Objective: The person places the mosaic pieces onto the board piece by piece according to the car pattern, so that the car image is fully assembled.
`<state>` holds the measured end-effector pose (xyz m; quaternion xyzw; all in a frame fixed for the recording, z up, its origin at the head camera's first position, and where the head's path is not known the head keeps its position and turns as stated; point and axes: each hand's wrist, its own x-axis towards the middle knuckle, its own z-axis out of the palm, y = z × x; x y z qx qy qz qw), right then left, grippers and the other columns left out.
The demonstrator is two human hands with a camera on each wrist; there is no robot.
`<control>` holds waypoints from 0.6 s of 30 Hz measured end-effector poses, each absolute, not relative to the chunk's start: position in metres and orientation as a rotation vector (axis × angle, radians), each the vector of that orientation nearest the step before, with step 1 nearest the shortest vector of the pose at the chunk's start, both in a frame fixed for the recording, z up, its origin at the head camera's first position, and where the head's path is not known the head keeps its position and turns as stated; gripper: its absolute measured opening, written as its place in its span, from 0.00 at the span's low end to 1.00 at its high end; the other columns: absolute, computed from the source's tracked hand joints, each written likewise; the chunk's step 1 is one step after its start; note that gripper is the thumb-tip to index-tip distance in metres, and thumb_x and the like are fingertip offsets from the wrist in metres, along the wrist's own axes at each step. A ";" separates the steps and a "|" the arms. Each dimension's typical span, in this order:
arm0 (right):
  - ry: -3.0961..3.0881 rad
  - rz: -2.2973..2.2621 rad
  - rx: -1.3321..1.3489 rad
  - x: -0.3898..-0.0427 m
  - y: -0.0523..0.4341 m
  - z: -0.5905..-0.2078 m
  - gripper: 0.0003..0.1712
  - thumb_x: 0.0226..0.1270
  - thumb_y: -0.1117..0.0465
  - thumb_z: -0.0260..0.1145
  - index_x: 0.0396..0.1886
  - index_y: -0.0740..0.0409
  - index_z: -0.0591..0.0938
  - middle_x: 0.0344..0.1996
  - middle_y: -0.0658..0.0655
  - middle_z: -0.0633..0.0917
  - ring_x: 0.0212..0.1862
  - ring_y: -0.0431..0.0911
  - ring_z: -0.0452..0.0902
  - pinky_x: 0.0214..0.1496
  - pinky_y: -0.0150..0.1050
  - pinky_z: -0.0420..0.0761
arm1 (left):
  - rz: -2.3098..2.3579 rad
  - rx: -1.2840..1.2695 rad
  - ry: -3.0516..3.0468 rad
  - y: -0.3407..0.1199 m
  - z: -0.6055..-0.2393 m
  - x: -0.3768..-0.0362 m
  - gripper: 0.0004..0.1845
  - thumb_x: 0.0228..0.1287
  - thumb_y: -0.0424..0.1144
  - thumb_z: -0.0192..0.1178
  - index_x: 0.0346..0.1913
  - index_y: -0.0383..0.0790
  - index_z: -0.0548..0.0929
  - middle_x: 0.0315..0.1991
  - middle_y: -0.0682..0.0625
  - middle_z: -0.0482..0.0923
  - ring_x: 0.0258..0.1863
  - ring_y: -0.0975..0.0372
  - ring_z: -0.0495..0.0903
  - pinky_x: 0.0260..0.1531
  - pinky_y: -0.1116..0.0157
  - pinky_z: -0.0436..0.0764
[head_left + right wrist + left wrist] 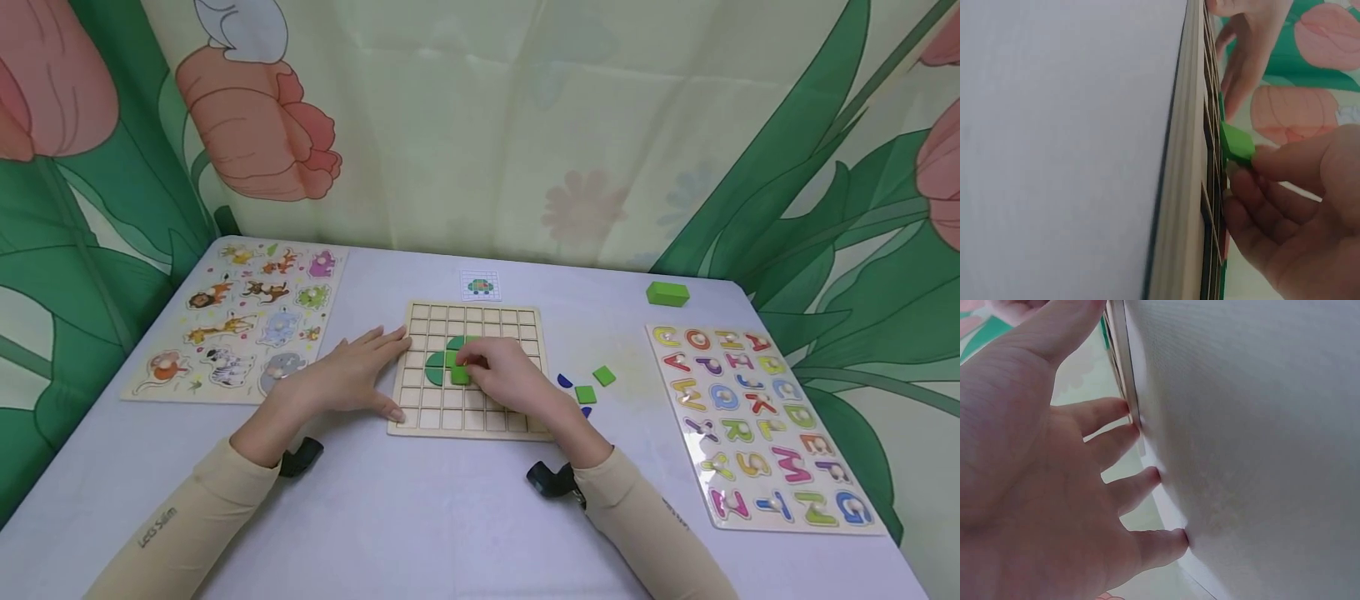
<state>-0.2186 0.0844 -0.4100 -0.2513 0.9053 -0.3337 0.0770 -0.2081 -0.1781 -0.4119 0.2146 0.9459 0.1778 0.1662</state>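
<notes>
My right hand [510, 379] pinches a green square tile [460, 376] over the grid board [420, 421]; my left hand [348, 375] lies flat, fingers straight, against the board's left edge.

Left sleeve [161, 527]: small grey print along the forearm, reading roughly "Let's Slim".
Right sleeve [675, 515]: short dark print, too small to read.
Alphabet puzzle board [757, 425]: coloured capital letters in rows, seen upside down; Z, Y, X and O are legible.
</notes>
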 end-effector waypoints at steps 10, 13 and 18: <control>2.768 -0.891 -0.674 -0.215 0.073 -0.407 0.11 0.67 0.67 0.60 0.39 0.53 0.88 0.36 0.49 0.86 0.37 0.43 0.77 0.41 0.35 0.78 | 0.524 0.611 2.690 -0.179 -0.413 -0.209 0.64 0.39 0.67 0.74 0.78 0.45 0.57 0.81 0.49 0.47 0.80 0.43 0.44 0.68 0.27 0.48; 2.769 -0.857 -0.661 -0.214 0.071 -0.407 0.09 0.66 0.66 0.62 0.39 0.53 0.88 0.33 0.49 0.85 0.35 0.43 0.76 0.39 0.35 0.77 | 0.527 0.612 2.687 -0.179 -0.412 -0.209 0.64 0.39 0.67 0.74 0.78 0.45 0.57 0.81 0.49 0.47 0.80 0.43 0.44 0.69 0.27 0.48; 2.776 -0.807 -0.697 -0.211 0.070 -0.406 0.08 0.65 0.66 0.65 0.40 0.54 0.88 0.32 0.48 0.84 0.35 0.43 0.75 0.38 0.34 0.77 | 0.516 0.616 2.692 -0.178 -0.412 -0.208 0.63 0.40 0.67 0.75 0.78 0.45 0.57 0.81 0.49 0.47 0.80 0.43 0.44 0.69 0.27 0.48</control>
